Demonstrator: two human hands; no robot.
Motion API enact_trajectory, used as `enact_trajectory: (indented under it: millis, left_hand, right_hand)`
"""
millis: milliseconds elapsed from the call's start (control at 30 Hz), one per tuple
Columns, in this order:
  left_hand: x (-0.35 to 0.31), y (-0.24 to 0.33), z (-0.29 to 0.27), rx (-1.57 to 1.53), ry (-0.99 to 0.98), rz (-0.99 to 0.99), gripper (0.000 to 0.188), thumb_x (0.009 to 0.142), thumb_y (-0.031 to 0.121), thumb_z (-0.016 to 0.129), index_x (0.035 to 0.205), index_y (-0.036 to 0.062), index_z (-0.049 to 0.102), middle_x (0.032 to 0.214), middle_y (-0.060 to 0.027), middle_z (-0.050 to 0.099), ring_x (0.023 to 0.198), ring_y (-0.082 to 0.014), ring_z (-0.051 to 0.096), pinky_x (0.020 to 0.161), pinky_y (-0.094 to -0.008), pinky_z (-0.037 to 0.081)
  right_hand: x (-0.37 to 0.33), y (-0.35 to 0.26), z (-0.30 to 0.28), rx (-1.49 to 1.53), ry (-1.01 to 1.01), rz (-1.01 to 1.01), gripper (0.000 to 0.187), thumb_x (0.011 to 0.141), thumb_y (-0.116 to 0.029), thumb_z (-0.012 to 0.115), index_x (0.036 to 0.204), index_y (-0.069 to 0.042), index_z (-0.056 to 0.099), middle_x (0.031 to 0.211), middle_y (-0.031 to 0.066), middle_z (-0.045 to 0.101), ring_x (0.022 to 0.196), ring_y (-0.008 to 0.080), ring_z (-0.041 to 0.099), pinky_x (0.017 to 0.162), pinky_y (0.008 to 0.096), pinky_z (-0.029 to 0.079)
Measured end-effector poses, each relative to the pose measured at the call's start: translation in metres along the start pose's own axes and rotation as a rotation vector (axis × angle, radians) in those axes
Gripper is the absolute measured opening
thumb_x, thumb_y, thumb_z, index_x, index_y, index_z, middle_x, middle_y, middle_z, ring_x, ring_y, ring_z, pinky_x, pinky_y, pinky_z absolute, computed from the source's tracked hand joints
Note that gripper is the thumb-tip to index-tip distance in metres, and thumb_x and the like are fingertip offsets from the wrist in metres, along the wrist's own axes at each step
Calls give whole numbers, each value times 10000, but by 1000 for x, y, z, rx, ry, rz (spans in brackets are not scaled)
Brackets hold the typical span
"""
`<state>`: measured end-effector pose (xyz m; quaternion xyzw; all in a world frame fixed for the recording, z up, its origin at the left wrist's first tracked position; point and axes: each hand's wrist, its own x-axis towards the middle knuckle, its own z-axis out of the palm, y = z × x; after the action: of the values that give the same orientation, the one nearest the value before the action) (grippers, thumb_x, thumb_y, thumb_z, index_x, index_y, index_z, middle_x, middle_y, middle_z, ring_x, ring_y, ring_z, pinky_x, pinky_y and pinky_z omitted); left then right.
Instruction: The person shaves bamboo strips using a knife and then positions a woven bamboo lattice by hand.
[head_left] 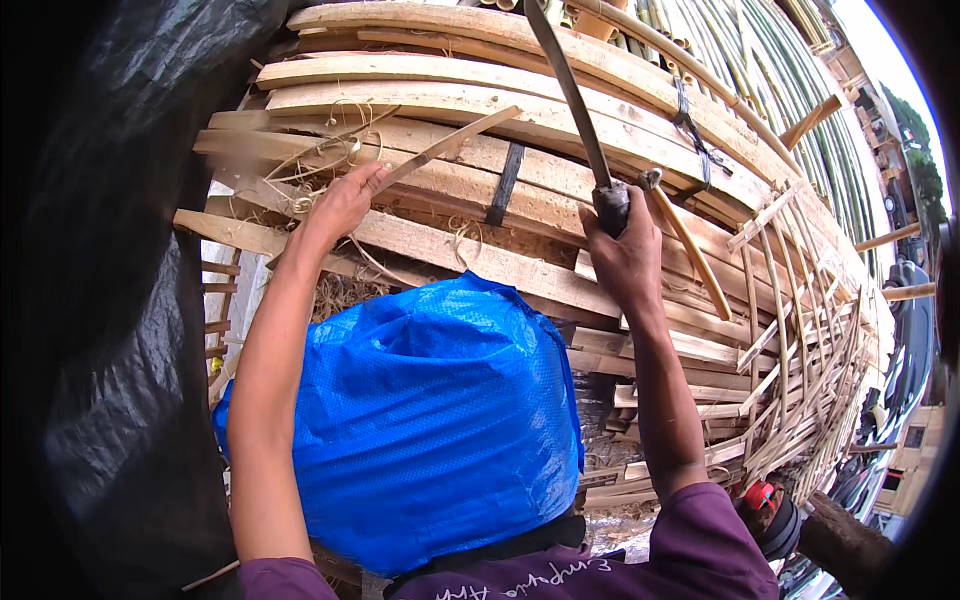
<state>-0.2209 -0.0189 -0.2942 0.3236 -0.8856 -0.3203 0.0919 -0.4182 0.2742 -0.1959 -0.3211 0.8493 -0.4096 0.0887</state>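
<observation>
My left hand (345,203) is closed around a narrow wooden strip (455,145), which slants up and to the right from my fingers. The fist of my right hand (628,245) grips the dark handle of a machete (572,90); its long blade points up and away, apart from the strip. A tool with a metal head and a wooden handle (700,255), looking like a hammer, lies just right of that hand. Thin curled shavings (300,205) gather by my left hand. Over my lap lies a blue tarp (430,400).
Long wooden planks (450,85) are stacked across in front of me, with black straps (505,185) on them. Lattices of thin slats (800,300) lean at the right. Bamboo poles (800,110) fill the far right. Black sheeting (130,330) hangs at the left.
</observation>
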Motion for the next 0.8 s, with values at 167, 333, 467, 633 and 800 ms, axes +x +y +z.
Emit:
enact_trajectory:
  millis: [167,333,467,633,800]
  left_hand:
    - [3,13,-4,10,-92,-80,486,1010,468,386,1216,71,577,1040,-274,642,1011,-459,594,846,-458,487]
    - [3,15,-3,-26,-65,-42,474,1012,452,395,1198,56,577,1042,-278,635,1016,-461,588,841,-473,478]
    - [1,5,-1,9,-58,-59,487,1010,462,391,1209,60,580,1078,-269,632,1052,-455,582,873,-473,473]
    - [1,9,1,2,-18,-40,510,1009,485,372,1207,65,582,1070,-277,632,1050,-457,582,870,-472,474]
    - [-3,4,-1,21,-88,-86,526,1006,505,355,1225,75,565,1056,-282,633,1031,-452,591,872,-464,475]
  right_hand:
    - [-6,39,27,-86,6,-12,269,818,-90,637,1003,-10,459,828,297,633,805,485,621,659,510,470]
    - [-1,26,16,-115,-56,19,313,822,-149,663,1049,12,517,851,297,641,820,475,632,697,478,483]
    - [-4,-12,2,25,39,-46,298,827,-125,678,1004,3,475,781,260,636,755,423,651,641,454,483]
    - [-8,44,40,-156,-53,-35,289,818,-86,628,1029,0,450,821,324,626,820,527,596,688,548,449]
    - [-8,13,18,-73,-16,-25,324,840,-172,672,1038,11,492,819,265,646,783,444,645,686,467,490]
